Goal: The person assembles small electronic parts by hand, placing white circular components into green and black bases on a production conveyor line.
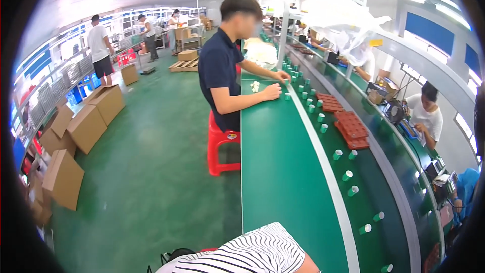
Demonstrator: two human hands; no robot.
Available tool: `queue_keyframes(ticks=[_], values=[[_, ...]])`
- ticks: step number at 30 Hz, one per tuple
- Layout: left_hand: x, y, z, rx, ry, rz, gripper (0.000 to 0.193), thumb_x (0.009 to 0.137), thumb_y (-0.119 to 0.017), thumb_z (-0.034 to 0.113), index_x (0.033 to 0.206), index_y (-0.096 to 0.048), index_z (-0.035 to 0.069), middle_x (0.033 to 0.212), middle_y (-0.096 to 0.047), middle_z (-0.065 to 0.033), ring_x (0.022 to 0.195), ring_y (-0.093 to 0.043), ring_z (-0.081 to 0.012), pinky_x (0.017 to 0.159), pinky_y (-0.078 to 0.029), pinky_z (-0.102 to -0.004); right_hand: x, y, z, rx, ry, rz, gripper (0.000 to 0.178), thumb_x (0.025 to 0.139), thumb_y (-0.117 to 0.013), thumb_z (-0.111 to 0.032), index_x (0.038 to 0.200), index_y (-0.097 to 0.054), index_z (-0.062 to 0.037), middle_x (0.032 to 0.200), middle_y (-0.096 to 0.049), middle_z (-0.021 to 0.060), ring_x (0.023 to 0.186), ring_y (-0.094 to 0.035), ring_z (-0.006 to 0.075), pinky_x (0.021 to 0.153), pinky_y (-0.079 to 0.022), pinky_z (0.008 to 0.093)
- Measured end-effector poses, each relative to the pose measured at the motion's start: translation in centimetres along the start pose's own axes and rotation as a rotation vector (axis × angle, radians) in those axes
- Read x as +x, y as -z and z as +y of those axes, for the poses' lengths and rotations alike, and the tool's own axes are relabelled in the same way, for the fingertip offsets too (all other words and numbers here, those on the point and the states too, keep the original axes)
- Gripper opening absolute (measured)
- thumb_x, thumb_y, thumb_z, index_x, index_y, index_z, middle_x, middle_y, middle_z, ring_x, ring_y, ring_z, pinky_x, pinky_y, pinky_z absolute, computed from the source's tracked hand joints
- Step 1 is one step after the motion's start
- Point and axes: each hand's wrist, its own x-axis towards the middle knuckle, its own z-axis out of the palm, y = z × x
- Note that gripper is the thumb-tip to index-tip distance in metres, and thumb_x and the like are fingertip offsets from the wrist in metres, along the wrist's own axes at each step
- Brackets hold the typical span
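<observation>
Neither of my hands shows. A black-and-white striped sleeve (255, 247) of mine comes in at the lower edge, and a bit of bare arm (307, 265) leaves the picture below it. The arm lies against the near end of a green worktop (288, 172). To its right, small green cylinders with pale tops, one of them a near cylinder (366, 229), stand spaced out along a dark green conveyor belt (323, 164). Red-brown moulded trays (352, 126) lie farther up the belt, some of them stacked.
A co-worker in a dark shirt (217, 65) sits on a red stool (222, 144), hands at the worktop beside small pale pieces (255, 86). Across the line another person (424, 114) works near a fan (394, 111). Cardboard boxes (88, 126) stand on the left floor.
</observation>
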Motion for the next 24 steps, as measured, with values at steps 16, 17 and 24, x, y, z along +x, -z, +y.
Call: queue_keyframes(ticks=[16,17,24], values=[[0.4,2.3,1.7,-0.073,-0.036,0.056,0.038,0.077,-0.072,0.022,0.107,-0.059,0.002,0.096,-0.063,-0.0188,0.088,-0.06,-0.0367,0.076,-0.048,-0.0456,-0.6,-1.5,1.5,0.189,-0.035,0.113,0.016,0.094,-0.058,-0.012,0.094,-0.065,0.0017,0.087,-0.062,0.0207,0.079,-0.06,0.0375,0.072,-0.049,0.0443],[0.5,2.4,1.7,-0.077,-0.037,0.067,0.037,0.077,-0.072,0.021,0.106,-0.059,0.002,0.095,-0.063,-0.0191,0.087,-0.06,-0.0363,0.075,-0.048,-0.0455,-0.6,-1.4,1.7,0.201,-0.033,0.123,0.016,0.094,-0.057,-0.012,0.094,-0.065,0.0019,0.088,-0.062,0.0208,0.079,-0.06,0.0375,0.072,-0.049,0.044],[0.6,2.3,1.2,-0.029,-0.027,0.007,0.031,0.075,-0.073,0.021,0.098,-0.063,0.003,0.088,-0.065,-0.0155,0.083,-0.062,-0.0331,0.074,-0.048,-0.045,-1.0,-0.4,1.4,0.171,-0.036,0.065,0.015,0.094,-0.057,-0.003,0.102,-0.065,0.0073,0.1,-0.064,0.0235,0.087,-0.063,0.0346,0.079,-0.051,0.0414]])
